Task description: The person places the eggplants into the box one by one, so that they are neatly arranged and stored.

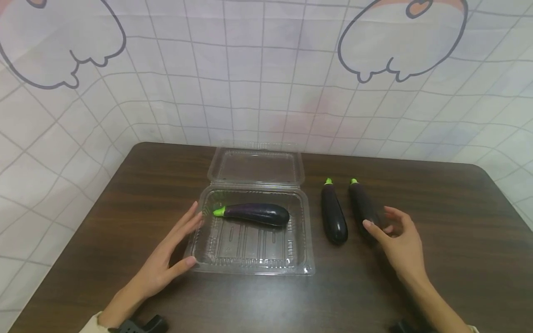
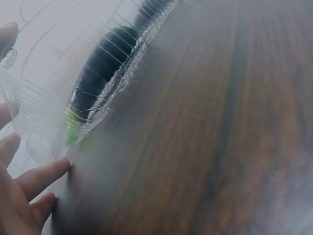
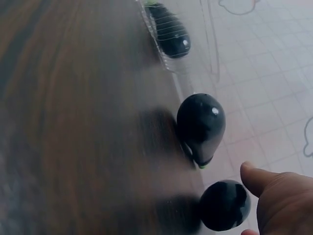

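The outer eggplant [image 1: 361,202] lies on the table [image 1: 266,307]. At its 4 o'clock, the right hand [image 1: 401,245] spreads thumb and fingers about the blunt end, apparently unclosed. The second eggplant [image 1: 333,215] lies at 9 o'clock; beyond it, the clear container [image 1: 258,269] holds the third eggplant [image 1: 256,214]. The left hand [image 1: 160,263], fingers spread, flanks the container's 8 o'clock. Probable step: grasp approach. Next move requires: close on the body.

1 eggplant [image 1: 262,214] inside container [image 1: 254,269]; 2 eggplants [image 1: 334,217] right of it.
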The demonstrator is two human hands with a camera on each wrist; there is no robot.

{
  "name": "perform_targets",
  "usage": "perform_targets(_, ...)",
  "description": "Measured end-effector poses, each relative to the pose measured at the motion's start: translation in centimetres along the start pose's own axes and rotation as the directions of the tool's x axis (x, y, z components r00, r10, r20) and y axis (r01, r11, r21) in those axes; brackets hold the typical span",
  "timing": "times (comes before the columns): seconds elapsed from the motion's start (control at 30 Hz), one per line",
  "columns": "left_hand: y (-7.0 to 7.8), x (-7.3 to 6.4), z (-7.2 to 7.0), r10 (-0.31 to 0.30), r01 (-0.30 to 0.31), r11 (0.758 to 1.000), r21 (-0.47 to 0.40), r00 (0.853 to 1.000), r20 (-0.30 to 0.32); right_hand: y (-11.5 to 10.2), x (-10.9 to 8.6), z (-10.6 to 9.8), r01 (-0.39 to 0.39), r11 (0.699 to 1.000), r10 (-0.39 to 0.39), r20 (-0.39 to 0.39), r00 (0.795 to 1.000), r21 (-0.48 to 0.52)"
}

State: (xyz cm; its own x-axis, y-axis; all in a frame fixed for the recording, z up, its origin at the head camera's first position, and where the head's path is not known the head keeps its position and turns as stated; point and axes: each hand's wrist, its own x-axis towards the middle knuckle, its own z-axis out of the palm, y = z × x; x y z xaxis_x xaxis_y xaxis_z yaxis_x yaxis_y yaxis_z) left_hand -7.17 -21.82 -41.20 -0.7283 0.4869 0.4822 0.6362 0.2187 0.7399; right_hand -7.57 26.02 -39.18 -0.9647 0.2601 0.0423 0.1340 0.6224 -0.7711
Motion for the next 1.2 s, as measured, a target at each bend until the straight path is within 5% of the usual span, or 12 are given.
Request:
perform_targets(0.53, -0.09, -0.08, -0.02, -0.002, 0.002, 1.0, 0.001, 1.0, 0.0, -0.16, 0.01, 0.12, 0.013, 0.995, -0.011, 0.019, 1.0, -0.1)
perform_targets(1.2, -0.17, 0.01, 0.06, 0.015, -0.015, 1.0, 0.001, 1.0, 0.001, -0.06, 0.12, -0.04, -0.021, 0.997, 0.019, -0.034, 0.999, -0.078)
